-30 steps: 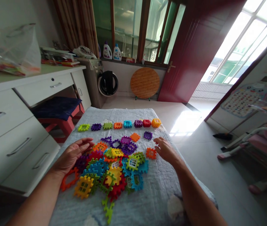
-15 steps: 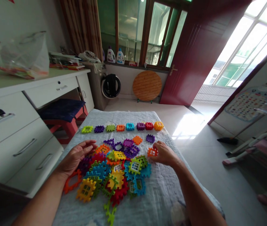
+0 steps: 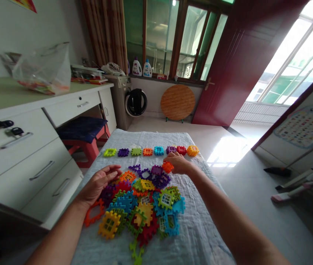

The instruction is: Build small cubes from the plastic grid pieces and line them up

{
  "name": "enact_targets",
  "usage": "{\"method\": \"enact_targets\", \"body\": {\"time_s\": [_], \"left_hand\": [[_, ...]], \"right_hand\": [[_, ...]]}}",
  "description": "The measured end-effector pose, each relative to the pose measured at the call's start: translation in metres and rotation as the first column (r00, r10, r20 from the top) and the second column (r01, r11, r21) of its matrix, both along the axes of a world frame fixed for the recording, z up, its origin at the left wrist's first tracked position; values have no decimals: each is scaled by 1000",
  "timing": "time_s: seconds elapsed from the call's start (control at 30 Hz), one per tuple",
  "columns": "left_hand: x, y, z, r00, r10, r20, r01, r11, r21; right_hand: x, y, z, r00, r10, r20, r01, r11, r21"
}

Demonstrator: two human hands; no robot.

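Observation:
My right hand (image 3: 179, 163) reaches over the far side of the loose pile, its fingers at an orange piece (image 3: 168, 167); the hand covers the spot behind it. At the pile's left edge rests my left hand (image 3: 101, 182), fingers apart and holding nothing, near an orange window piece (image 3: 127, 176). The pile mixes notched plastic pieces, among them a yellow window piece (image 3: 109, 224), a blue frame (image 3: 171, 223) and a green window piece (image 3: 166, 198). Behind it runs a row of stacked pieces, from a lime stack (image 3: 109, 152) on the left to a yellow-orange stack (image 3: 193, 150) on the right.
A pale blue cloth (image 3: 195, 221) covers the table. To the left are a white desk (image 3: 10, 147) and a red stool (image 3: 90, 151) with a dark cushion. A washing machine (image 3: 122, 99) and a round wooden board (image 3: 178, 103) stand farther back.
My right hand has moved away from me and leftward, from the pile's right side with an orange piece to its far edge. My left hand keeps its place by the pile. The camera view has shifted slightly.

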State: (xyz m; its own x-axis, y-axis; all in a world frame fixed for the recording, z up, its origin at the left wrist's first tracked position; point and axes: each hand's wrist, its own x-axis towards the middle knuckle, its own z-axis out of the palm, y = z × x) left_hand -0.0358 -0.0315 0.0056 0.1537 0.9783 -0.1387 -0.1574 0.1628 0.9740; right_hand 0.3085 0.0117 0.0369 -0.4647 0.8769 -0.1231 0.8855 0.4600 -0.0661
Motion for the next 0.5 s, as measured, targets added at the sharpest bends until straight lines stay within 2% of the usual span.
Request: {"method": "enact_targets", "body": {"time_s": [0.17,0.33,0.5], "left_hand": [[0,2,-1,1000,-13,7,13,1000,-16],[0,3,-2,1000,-1,-1,1,1000,-2],[1,1,0,1000,10,-9,-10,1000,-1]], "right_hand": [[1,5,-11,1000,21,-3,-22,999,-26],[0,9,-12,996,88,-3,-88,996,-33],[3,8,-12,999,21,38,-21,1000,7]]}}
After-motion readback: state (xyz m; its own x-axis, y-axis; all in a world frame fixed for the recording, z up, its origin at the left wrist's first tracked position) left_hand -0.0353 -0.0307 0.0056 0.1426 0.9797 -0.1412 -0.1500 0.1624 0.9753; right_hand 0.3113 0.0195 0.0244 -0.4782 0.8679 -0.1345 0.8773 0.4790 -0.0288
